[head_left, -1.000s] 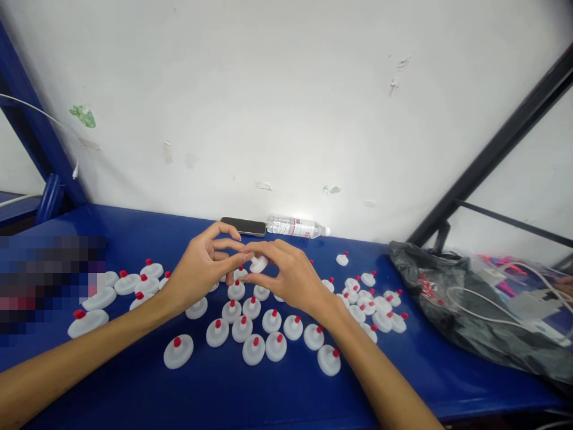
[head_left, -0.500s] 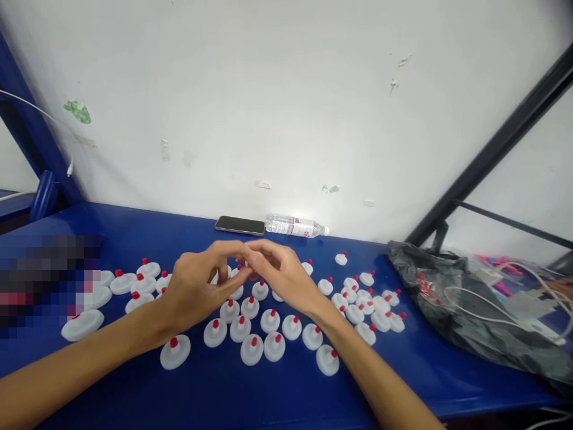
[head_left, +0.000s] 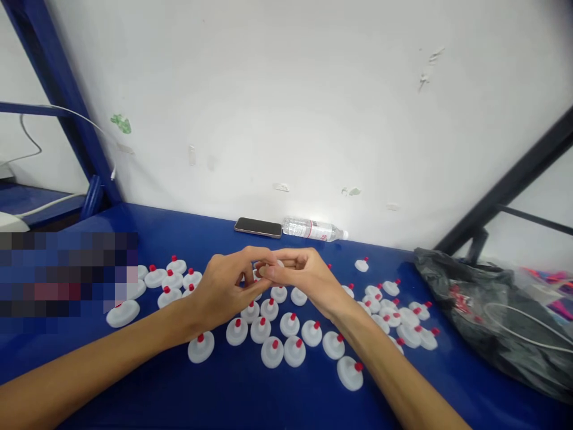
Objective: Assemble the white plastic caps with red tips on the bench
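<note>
Head view: left hand [head_left: 224, 292] and right hand [head_left: 308, 278] meet above the glossy blue counter [head_left: 250, 400], fingers pinched on one small white cap [head_left: 273, 266]; round red-tipped caps [head_left: 273, 351] crowd beneath, front edge bare.

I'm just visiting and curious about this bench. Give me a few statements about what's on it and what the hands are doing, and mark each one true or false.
1. The left hand and right hand meet over the blue table, fingers pinching a small white piece. True.
2. The white caps on the table have green tips. False: the tips are red.
3. A phone lies beside a water bottle at the wall. True.
4. The water bottle stands upright. False: it lies on its side.
5. A dark plastic bag sits at the left end. False: it is on the right.
</note>
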`<state>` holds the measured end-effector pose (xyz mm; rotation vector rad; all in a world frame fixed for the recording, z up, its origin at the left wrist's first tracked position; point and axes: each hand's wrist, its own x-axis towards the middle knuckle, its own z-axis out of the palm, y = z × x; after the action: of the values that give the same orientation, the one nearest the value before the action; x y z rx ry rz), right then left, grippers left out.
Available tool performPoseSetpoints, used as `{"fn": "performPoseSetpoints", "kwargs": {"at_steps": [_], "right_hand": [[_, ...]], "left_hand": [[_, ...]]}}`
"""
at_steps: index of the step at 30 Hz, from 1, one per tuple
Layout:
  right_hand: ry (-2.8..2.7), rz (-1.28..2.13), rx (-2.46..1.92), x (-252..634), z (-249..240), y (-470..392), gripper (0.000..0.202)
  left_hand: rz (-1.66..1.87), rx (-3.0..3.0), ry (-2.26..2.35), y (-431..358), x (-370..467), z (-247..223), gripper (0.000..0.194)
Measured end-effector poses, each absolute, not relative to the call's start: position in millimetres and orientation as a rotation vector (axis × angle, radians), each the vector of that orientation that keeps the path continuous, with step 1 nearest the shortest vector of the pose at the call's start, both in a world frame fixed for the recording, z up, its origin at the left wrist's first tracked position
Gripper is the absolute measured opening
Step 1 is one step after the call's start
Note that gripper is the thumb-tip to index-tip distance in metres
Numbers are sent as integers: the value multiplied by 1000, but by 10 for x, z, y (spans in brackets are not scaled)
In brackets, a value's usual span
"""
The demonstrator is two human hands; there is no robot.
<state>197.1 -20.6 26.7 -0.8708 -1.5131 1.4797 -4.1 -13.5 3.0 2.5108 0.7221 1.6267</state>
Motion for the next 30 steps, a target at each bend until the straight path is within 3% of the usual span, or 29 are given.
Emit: {"fn": "performPoseSetpoints", "kwargs": {"at_steps": [5, 11, 20, 23, 30], "right_hand": [[-1511, 1436, -901, 1941, 274, -226, 44], [-1571, 1225, -949, 2013, 290, -162, 41], [-1784, 306, -1327, 2232, 131, 46, 23], [-1880, 234, -1400, 2239, 88, 59, 15], [-2016, 115, -1493, 2234, 71, 66, 17]], "left_hand": [[1615, 2515, 724, -131, -24, 34, 4], [1603, 2558, 785, -99, -43, 48, 24], [1529, 2750, 926, 37, -136, 27, 22], [1479, 2821, 908, 55, -149, 5, 24], [1389, 2840, 899, 60, -177, -21, 23]]}}
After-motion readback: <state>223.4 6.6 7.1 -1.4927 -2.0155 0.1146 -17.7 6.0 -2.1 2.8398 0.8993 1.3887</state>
